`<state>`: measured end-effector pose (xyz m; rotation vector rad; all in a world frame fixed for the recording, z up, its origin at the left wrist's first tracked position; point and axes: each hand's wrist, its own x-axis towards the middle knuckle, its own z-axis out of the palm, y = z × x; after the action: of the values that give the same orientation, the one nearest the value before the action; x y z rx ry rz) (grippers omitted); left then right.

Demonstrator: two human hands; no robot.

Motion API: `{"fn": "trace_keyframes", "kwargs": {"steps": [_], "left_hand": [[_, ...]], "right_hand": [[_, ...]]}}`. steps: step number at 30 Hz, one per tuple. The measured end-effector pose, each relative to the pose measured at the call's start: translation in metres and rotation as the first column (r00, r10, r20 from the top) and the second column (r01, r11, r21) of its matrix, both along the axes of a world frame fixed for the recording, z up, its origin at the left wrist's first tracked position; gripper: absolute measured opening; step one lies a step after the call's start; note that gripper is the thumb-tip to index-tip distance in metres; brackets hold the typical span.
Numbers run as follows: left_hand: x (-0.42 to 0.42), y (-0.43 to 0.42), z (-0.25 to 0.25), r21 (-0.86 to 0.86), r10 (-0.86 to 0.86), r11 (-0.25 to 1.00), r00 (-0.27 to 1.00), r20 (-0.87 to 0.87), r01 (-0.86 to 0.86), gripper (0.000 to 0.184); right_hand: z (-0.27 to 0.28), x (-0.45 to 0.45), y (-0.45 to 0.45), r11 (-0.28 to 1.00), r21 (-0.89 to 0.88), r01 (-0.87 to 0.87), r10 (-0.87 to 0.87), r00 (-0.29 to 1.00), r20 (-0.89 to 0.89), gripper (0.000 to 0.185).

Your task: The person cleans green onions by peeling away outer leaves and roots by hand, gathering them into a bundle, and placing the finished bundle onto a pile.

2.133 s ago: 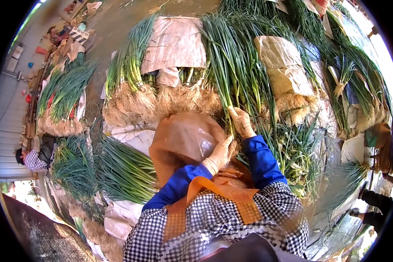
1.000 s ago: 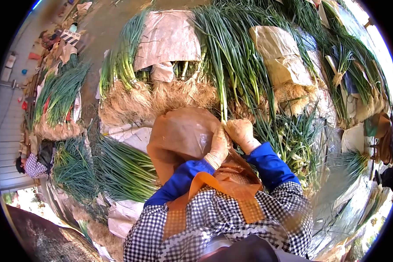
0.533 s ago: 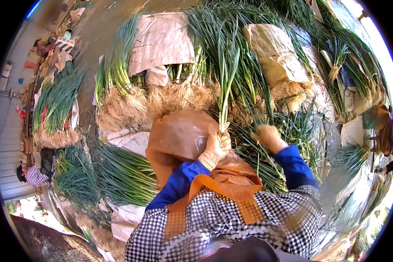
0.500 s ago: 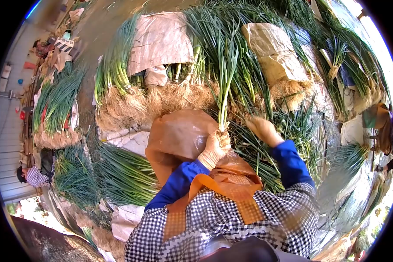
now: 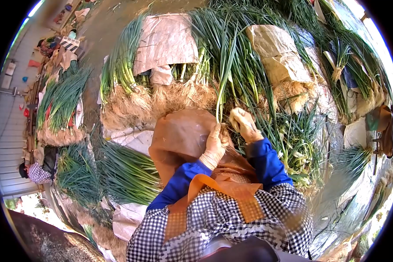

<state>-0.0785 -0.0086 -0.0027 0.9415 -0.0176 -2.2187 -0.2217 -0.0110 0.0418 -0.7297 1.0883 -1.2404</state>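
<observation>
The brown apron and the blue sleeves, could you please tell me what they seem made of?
Apron: probably plastic sheeting, slightly glossy, judging by its pale highlights and creases.
Sleeves: likely cloth, fairly matte, with soft folds; the exact fibre is unclear.

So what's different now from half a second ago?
The right hand has come back leftward, closer to the left hand, its fingers curled; whether they pinch anything is unclear. The left hand stays closed on the upright-pointing green onion near its root end. The creased tan sheet over the rooted bundles lies as before.
</observation>
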Motion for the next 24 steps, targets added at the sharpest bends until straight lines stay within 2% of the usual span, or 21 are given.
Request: {"fn": "trace_keyframes", "kwargs": {"steps": [1,2,4,5,6,8,9,10,11,12,13,14,15,16,18,20,21,22,23,24], "left_hand": [[0.005,-0.001,-0.003,-0.021,-0.035,0.999,0.996,-0.082,0.034,0.020],[0.006,-0.003,-0.006,-0.025,-0.036,0.999,0.996,-0.084,0.034,0.020],[0.004,0.002,-0.009,-0.017,-0.101,0.995,0.990,-0.096,0.100,0.023],[0.004,0.002,-0.013,-0.065,-0.152,0.987,0.979,-0.138,0.144,0.027],[0.000,0.002,-0.012,-0.068,-0.155,0.987,0.978,-0.142,0.146,0.027],[-0.006,0.005,0.005,0.147,-0.173,0.975,0.985,0.010,0.170,0.027],[-0.006,0.008,0.004,0.020,-0.166,0.986,0.982,0.088,0.165,0.025],[-0.008,0.010,0.003,0.005,-0.079,0.997,0.990,0.120,0.079,0.022],[-0.009,0.009,0.002,-0.035,-0.116,0.991,0.964,0.237,0.128,0.021],[-0.011,0.008,0.009,-0.065,-0.150,0.981,0.924,0.352,0.184,0.021],[-0.011,0.006,0.000,-0.064,-0.146,0.982,0.926,0.349,0.180,0.021],[-0.010,0.003,-0.010,-0.020,-0.103,0.993,0.962,0.251,0.112,0.020],[-0.009,0.003,-0.018,0.037,-0.057,0.998,0.986,0.154,0.052,0.019],[-0.007,-0.002,-0.016,0.059,-0.069,0.996,0.989,0.134,0.061,0.016],[-0.009,-0.002,-0.017,-0.019,-0.023,1.000,0.995,0.095,0.025,0.017],[-0.009,-0.002,-0.022,0.014,-0.020,1.000,0.999,0.044,0.019,0.016],[-0.010,-0.001,-0.014,0.023,-0.034,0.999,0.995,0.093,0.032,0.016],[-0.012,0.000,-0.009,0.031,-0.050,0.998,0.989,0.138,0.046,0.015],[-0.012,0.000,-0.012,0.010,-0.078,0.997,0.987,0.144,0.077,0.014],[-0.013,0.000,-0.007,0.007,-0.090,0.996,0.986,0.141,0.090,0.014]], "right_hand": [[-0.002,-0.006,0.008,0.994,-0.014,-0.106,0.105,0.994,-0.030,0.026],[-0.012,-0.013,0.010,0.985,0.099,-0.144,0.151,0.986,-0.064,0.029],[-0.025,-0.016,-0.003,0.979,0.182,0.092,-0.071,0.991,-0.117,0.030],[-0.027,-0.021,-0.011,0.984,0.174,0.039,-0.008,0.984,-0.177,0.029],[-0.042,-0.019,-0.021,0.989,0.151,-0.009,0.031,0.990,-0.139,0.027],[-0.070,-0.003,-0.041,0.996,0.067,0.051,-0.043,0.992,-0.116,0.026],[-0.064,0.009,-0.047,0.983,0.037,0.180,-0.180,0.984,-0.009,0.027],[-0.078,0.020,-0.056,0.925,-0.135,0.354,-0.379,0.868,-0.321,0.028],[-0.080,0.015,-0.053,0.960,-0.100,0.260,-0.268,0.760,-0.592,0.022],[-0.062,0.012,-0.045,0.982,-0.036,0.183,-0.137,0.574,-0.807,0.017],[-0.062,0.015,-0.043,0.949,-0.193,0.250,-0.315,0.769,-0.556,0.018],[-0.060,0.010,-0.025,0.975,0.045,0.219,-0.206,0.956,-0.209,0.020],[-0.021,0.009,-0.004,0.993,0.097,0.065,-0.049,0.986,-0.157,0.021],[0.006,0.006,0.016,0.986,0.141,-0.092,0.106,0.990,-0.097,0.022],[0.020,-0.013,0.053,0.949,0.202,-0.240,0.283,0.934,-0.218,0.028],[0.032,-0.049,0.085,0.891,0.359,-0.279,0.375,0.897,-0.234,0.032],[0.005,-0.073,0.112,0.915,0.340,-0.216,0.304,0.924,-0.230,0.035],[-0.022,-0.095,0.113,0.799,0.485,-0.355,0.599,0.532,-0.598,0.041],[-0.049,-0.118,0.113,0.642,0.649,-0.408,0.688,-0.068,-0.723,0.048],[-0.024,-0.093,0.089,0.493,0.867,-0.069,0.799,-0.360,-0.483,0.050]]}}
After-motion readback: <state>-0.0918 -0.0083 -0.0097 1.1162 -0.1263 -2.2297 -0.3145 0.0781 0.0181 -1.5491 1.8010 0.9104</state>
